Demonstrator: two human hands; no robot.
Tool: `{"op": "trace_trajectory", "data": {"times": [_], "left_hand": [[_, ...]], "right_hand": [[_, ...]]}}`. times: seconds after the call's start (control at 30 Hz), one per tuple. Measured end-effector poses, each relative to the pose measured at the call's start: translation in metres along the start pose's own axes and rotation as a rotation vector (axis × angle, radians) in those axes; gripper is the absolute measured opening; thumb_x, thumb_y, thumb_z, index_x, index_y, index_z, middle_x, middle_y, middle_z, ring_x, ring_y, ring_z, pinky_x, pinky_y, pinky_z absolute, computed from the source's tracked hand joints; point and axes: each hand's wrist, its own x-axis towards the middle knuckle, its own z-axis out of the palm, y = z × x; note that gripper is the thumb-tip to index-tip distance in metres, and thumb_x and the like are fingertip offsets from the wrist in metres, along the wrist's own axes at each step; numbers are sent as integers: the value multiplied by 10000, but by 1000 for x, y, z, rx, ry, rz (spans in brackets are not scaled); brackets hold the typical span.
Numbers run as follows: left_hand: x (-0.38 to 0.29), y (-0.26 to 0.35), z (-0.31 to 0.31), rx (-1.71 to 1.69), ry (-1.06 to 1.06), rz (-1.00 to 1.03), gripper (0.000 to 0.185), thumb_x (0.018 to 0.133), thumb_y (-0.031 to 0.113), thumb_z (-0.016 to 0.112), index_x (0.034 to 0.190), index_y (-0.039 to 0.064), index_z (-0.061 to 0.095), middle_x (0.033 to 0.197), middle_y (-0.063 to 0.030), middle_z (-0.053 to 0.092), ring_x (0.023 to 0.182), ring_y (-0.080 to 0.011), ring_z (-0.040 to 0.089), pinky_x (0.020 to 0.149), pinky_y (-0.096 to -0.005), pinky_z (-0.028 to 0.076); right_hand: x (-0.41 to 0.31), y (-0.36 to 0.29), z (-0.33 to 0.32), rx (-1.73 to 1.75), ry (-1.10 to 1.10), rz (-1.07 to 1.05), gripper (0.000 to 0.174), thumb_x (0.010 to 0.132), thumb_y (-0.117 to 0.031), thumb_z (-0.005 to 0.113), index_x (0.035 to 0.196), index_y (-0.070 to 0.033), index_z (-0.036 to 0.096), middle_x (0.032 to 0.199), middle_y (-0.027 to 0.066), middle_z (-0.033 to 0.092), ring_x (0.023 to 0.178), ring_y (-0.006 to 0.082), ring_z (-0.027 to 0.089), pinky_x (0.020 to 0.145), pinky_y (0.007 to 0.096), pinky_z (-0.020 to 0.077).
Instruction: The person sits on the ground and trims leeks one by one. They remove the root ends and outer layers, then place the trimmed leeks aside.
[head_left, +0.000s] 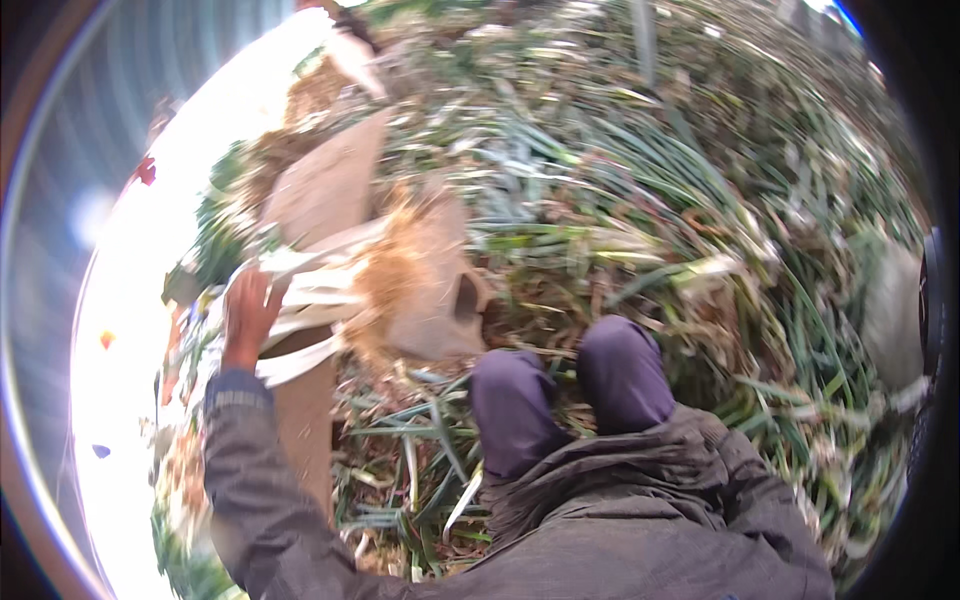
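My left hand (251, 307) reaches out at the left, touching a bunch of what look like leeks (322, 289). Its thumb stands apart from the fingers; motion blur hides whether they close round the stalks. Pale shafts run rightward from the hand and end in a tuft of tan roots (394, 274). Below and beyond the roots is a beige object (442, 300) with a dark opening at its right end, its material unclear. A wooden board (304, 442) passes beneath the shafts. My right hand is out of view; only that sleeve (757, 487) shows.
My bent knees (570, 390) are close to the beige object. Cut green leaves (645, 165) lie thickly over the ground ahead and to the right. A second brown board (330, 180) slants beyond the bunch. A pale blurred object (892, 315) stands at the right rim.
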Motion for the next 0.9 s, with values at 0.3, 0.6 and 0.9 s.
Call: {"op": "trace_trajectory", "data": {"times": [0.3, 0.6, 0.9], "left_hand": [[-98, 13, 43, -336, -606, -339, 724, 928, 297, 592, 1556, 1, 388, 1588, -234, 394, 1474, -418, 349, 1238, -492, 248], [30, 250, -27, -547, -129, -34, 729, 906, 232, 570, 1594, 95, 372, 1582, -173, 413, 1483, -349, 369, 1218, -551, 314], [127, 417, 19, -1138, -175, 75, 563, 885, 244, 759, 1374, 18, 599, 1415, -238, 533, 1297, -426, 536, 1084, -524, 454]], "right_hand": [[-68, -45, -57, 314, 110, 152, 342, 896, -314, 710, 1091, -36, 676, 965, 197, 729, 916, 340, 710, 786, 451, 545], [81, -211, -192, 65, 578, -180, 540, 873, -299, 721, 1339, -51, 609, 1314, 253, 604, 1274, 379, 574, 1082, 435, 452], [254, -299, -244, -263, 431, -239, 981, 805, -479, 810, 1545, -19, 360, 1546, 246, 425, 1431, 392, 425, 1203, 448, 338]]}}
